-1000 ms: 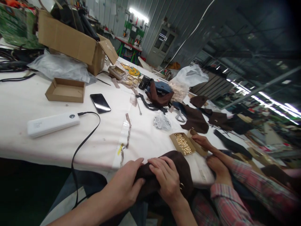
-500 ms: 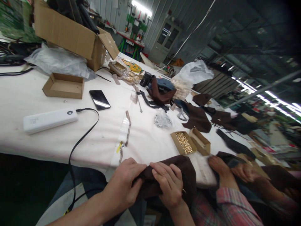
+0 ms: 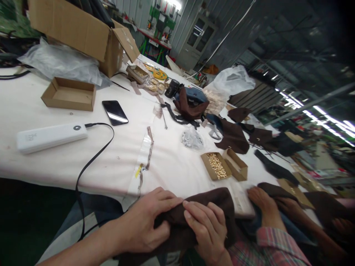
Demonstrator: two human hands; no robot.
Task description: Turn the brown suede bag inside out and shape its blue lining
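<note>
A dark brown suede piece (image 3: 213,201) lies over the near table edge. My left hand (image 3: 144,221) grips its left side with fingers curled over the fabric. My right hand (image 3: 208,229) presses and pinches it from the right, fingers closed on the cloth. A small cardboard box of gold rivets (image 3: 216,166) sits just beyond on the white table (image 3: 83,162).
To my right a person in a plaid sleeve (image 3: 271,247) handles another dark piece. A white power bank (image 3: 50,136) with a black cable (image 3: 91,162), a phone (image 3: 114,112), an open small box (image 3: 68,94), a large carton (image 3: 80,35), plastic bags and more brown pieces lie on the table.
Both my hands have stayed on the brown piece while the view tipped down a little. The neighbour's hand left the rivet box and drew back to the dark piece at the table edge.
</note>
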